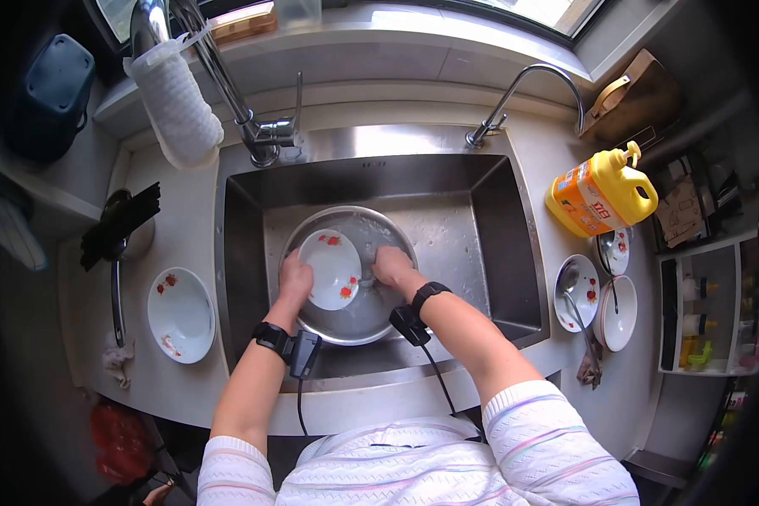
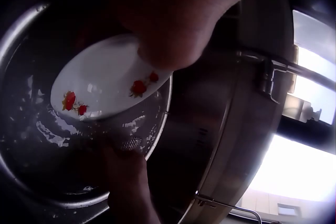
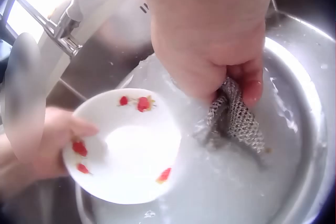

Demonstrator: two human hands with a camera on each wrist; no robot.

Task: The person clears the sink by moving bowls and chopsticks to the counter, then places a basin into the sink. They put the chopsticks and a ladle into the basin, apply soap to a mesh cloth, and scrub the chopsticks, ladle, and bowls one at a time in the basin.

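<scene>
My left hand (image 1: 293,278) grips the near-left rim of a white bowl (image 1: 333,271) with red flower prints, thumb over its inner edge. The bowl is tilted above a round metal basin (image 1: 346,337) of water. In the right wrist view, my right hand (image 3: 210,50) pinches a grey mesh dishcloth (image 3: 233,119), its lower end hanging into the water. That hand is on the right side of the basin, apart from the bowl. In the left wrist view, the bowl (image 2: 105,79) slants beneath the left hand, and part of the mesh shows by the dark right hand (image 2: 126,171).
The basin stands in a steel sink (image 1: 447,211) with a tall faucet (image 1: 270,135) behind. Another white bowl (image 1: 181,316) sits on the left counter. On the right are a yellow soap bottle (image 1: 599,194), several bowls, and a ladle (image 1: 570,278). A slim tap (image 1: 514,93) rises at the back right.
</scene>
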